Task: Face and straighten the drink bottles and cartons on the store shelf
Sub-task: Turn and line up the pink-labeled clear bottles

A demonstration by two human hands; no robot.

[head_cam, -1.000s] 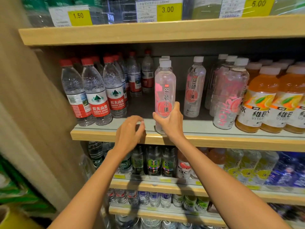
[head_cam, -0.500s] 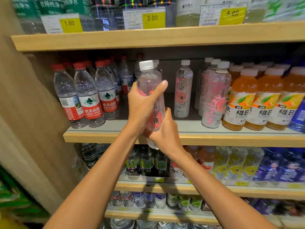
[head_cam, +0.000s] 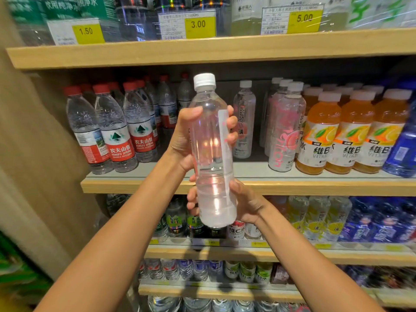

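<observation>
A clear white-capped drink bottle (head_cam: 211,154) is held upright in the air in front of the middle shelf (head_cam: 292,186), its pink label turned away from me. My left hand (head_cam: 183,140) grips its upper body, fingers wrapped round the far side. My right hand (head_cam: 245,202) grips its lower part near the base. Behind it on the shelf stands a matching bottle (head_cam: 244,122) with its label facing front. A gap in the front row lies behind the held bottle.
Red-capped water bottles (head_cam: 117,131) fill the shelf's left. Pink-printed bottles (head_cam: 283,131) and orange vitamin drinks (head_cam: 317,136) stand to the right. A wooden side panel (head_cam: 33,131) bounds the left. The top shelf (head_cam: 202,50) carries yellow price tags. More bottles fill the lower shelves.
The bottle left the shelf and came toward me. My left hand moved from the shelf edge onto its upper body. Its label turned from facing me to facing away.
</observation>
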